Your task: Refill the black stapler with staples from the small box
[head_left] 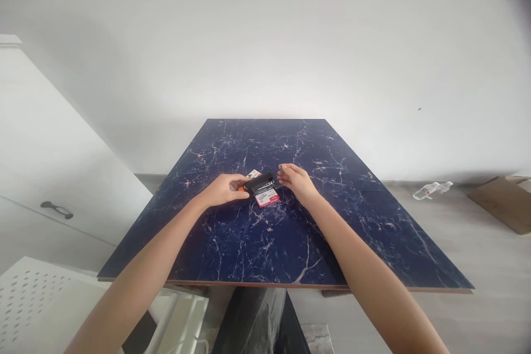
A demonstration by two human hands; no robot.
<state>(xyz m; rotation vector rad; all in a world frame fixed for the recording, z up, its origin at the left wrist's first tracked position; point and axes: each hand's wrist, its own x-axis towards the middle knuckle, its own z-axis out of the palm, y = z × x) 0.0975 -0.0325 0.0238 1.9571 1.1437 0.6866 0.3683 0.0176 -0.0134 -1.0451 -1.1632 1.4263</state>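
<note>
To the left of the table stands a white cabinet (58,149) with a dark handle (57,209), and a white perforated panel (29,293) sits at the near left. On the floor to the right lie one clear plastic bottle (431,190) and one piece of cardboard (504,203). A dark pedestal (253,321) stands beneath the blue marble-patterned tabletop (286,243).

Near the middle of the tabletop is a small cluster of four items: one black stapler (260,183), one red-and-white box (266,197) partly under its near side, one smaller white-and-red box (253,174) just beyond it, and one orange piece (240,188) mostly hidden beneath the left hand (224,189).

That hand is at the stapler's left end, its fingers together and reaching over the orange piece to touch the stapler; whether it has a firm grip cannot be told. The right hand (295,182) is just beside the stapler's right end, partly open with its fingers gently curled, and holds nothing.
</note>
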